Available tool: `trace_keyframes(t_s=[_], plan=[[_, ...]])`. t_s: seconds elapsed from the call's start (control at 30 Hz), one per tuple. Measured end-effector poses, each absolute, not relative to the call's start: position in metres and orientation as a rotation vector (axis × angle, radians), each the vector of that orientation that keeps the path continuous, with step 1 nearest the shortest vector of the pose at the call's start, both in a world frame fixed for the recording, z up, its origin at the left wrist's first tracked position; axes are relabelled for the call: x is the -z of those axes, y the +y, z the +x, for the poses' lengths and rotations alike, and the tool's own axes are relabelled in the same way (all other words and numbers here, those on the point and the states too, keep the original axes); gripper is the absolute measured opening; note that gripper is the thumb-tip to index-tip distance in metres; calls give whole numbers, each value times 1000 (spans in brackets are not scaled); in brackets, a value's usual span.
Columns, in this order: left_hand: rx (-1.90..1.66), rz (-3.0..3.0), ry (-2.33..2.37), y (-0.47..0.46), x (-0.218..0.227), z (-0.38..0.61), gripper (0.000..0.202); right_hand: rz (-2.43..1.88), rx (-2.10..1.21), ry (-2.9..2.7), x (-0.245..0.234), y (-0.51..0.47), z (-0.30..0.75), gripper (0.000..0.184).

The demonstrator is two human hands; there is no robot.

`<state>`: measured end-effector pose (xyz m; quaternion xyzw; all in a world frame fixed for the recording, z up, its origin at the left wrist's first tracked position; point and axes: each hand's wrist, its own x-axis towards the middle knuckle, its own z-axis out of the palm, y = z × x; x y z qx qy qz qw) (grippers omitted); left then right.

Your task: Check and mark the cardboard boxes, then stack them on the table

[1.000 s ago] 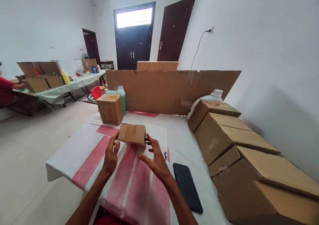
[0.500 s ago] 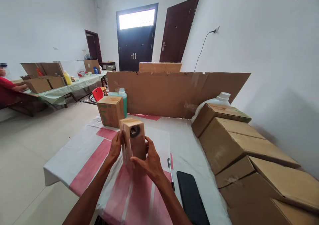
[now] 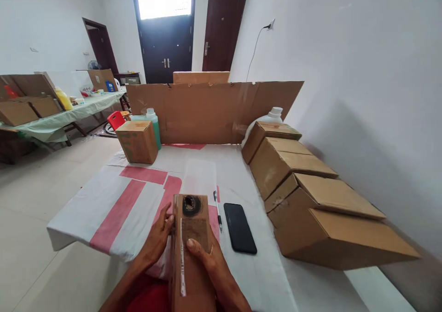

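Observation:
A small brown cardboard box (image 3: 192,229) with a dark round mark near its top end stands on end at the near edge of the table, pulled close to me. My left hand (image 3: 157,242) grips its left side, fingers curled on the edge. My right hand (image 3: 211,263) holds its right side, with the thumb pressed flat on the front face beside a strip of clear tape.
A pen (image 3: 217,203) and a black phone (image 3: 239,227) lie right of the box on the red-and-white table cover (image 3: 113,210). Several tilted cartons (image 3: 304,197) line the right side. A square carton (image 3: 138,140), a green bottle (image 3: 152,120) and a cardboard screen (image 3: 210,111) stand behind.
The box was lying flat on the table, then lifted and turned on end. Both hands have now drawn it back toward my body, and the view has dropped lower.

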<state>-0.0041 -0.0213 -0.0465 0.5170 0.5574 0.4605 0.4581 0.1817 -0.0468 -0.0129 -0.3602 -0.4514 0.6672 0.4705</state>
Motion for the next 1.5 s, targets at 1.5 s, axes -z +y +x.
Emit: trace_keyframes(t_s=[1.5], plan=[[-1031, 1571, 893, 24, 8, 5, 90, -1005, -1141, -1270, -33, -1, 223, 26]])
